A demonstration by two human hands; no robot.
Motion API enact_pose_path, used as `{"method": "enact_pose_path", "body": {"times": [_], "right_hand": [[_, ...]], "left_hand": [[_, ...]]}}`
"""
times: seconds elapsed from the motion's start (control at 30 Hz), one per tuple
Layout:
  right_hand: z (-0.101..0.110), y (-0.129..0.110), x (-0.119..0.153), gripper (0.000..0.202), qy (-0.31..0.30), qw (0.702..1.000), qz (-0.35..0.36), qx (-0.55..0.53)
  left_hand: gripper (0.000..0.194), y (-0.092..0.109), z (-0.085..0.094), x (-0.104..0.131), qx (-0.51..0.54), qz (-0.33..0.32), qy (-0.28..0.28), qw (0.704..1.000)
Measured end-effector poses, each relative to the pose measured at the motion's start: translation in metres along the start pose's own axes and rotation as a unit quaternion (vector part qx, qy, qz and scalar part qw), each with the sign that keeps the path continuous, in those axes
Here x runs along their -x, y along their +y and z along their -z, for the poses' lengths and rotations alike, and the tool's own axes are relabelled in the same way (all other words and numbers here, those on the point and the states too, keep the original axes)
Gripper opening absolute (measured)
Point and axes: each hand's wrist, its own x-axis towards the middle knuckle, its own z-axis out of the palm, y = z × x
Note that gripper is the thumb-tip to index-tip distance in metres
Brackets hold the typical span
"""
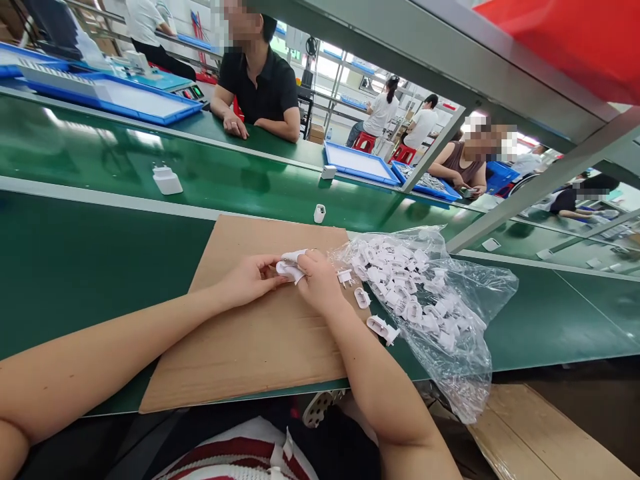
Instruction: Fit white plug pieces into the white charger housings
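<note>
Over the cardboard sheet (240,353), both my hands meet at a small white plastic part (289,269). My left hand (253,279) pinches its left end between thumb and fingers. From the other side my right hand (320,283) closes on it, its fingers covering much of the part, and white coverings seem to be on some fingertips. Just right of my right hand lie a few loose white plug pieces (362,298), some with pins. Beyond them, a clear plastic bag (483,287) lies spread out with a heap of similar white plug pieces (400,273).
Behind the cardboard runs a green conveyor belt (240,193) carrying white chargers (167,180). Blue trays (360,163) stand on its far side, where a person in black (260,87) leans. A grey metal frame (480,220) slants across the right.
</note>
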Motion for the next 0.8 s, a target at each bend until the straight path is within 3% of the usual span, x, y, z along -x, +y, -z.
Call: {"method": "enact_pose_path", "body": {"times": [0.4, 0.5, 0.67, 0.8], "right_hand": [[0.001, -0.006, -0.002, 0.034, -0.005, 0.999, -0.008, 0.031], [0.003, -0.01, -0.005, 0.035, -0.015, 0.998, -0.023, 0.049], [0.006, -0.014, -0.01, 0.025, -0.036, 0.998, -0.047, 0.021], [0.008, -0.007, -0.003, 0.028, 0.002, 0.998, -0.043, -0.047]], "left_hand": [[0.057, -0.002, 0.001, 0.002, -0.03, -0.025, -0.003, 0.999], [0.046, -0.005, 0.003, 0.001, -0.124, -0.06, -0.001, 0.99], [0.033, 0.001, 0.004, 0.002, -0.343, -0.083, 0.028, 0.935], [0.027, 0.022, 0.007, -0.002, -0.35, -0.05, -0.035, 0.935]]}}
